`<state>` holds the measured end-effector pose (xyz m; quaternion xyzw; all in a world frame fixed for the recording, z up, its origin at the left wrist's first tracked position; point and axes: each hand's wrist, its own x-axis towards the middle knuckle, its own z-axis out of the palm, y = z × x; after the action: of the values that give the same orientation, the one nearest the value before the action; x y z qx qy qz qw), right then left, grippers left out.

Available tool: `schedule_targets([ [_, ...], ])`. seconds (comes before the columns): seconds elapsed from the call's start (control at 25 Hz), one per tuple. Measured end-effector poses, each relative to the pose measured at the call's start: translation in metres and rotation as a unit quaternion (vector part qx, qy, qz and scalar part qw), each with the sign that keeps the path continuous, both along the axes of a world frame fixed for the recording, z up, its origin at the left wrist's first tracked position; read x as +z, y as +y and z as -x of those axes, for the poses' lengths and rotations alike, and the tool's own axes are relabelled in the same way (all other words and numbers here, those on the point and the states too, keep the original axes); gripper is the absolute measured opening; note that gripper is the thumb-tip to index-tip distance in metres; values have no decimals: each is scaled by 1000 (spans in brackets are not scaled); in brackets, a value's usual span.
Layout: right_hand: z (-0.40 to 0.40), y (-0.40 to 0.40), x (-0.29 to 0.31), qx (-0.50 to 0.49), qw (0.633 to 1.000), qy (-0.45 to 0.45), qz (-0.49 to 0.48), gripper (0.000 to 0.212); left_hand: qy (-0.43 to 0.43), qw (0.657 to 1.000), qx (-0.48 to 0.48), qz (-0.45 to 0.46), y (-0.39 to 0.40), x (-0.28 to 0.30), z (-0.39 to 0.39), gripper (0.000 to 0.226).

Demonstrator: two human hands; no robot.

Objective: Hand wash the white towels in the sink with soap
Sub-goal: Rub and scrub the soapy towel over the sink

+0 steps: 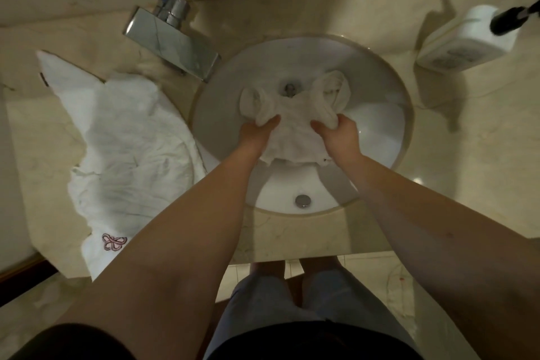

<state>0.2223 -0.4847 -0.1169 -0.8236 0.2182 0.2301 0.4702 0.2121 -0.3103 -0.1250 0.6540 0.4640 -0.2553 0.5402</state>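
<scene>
Mid-wash: one towel [292,126] in the sink [388,137], gripped by my left hand [257,134] and right hand [339,137].
Second towel [125,140] waits at nine o'clock; soap [464,41] stands at two o'clock; no suds visible; rinsing likely remains.

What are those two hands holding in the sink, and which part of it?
Both hold one white towel in the sink: left hand grips its left bunched edge, right hand its right.
</scene>
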Motion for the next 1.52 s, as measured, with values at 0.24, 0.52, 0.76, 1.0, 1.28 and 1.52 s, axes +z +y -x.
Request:
schedule_targets([
  [0.24,10,-17,67,-39,998,-37,10,35,-139,989,24,-44,-1,78,14,34],
  [0.52,17,-24,170,-163,978,-110,-66,50,-267,958,27,-97,-1,173,36,40],
  [0.76,16,-22,249,-183,956,-167,-157,37,-356,931,12,-86,1,250,32,46],
  [1.0,9,-26,287,-118,953,-204,-191,21,-420,898,26,-128,-6,297,27,34],
  [1.28,-1,-9,336,-144,928,-224,-260,30,-485,856,61,-169,-22,312,20,49],
  [1.52,-14,31,355,-156,916,-225,-294,33,-478,870,125,-6,-72,339,-2,40],
])
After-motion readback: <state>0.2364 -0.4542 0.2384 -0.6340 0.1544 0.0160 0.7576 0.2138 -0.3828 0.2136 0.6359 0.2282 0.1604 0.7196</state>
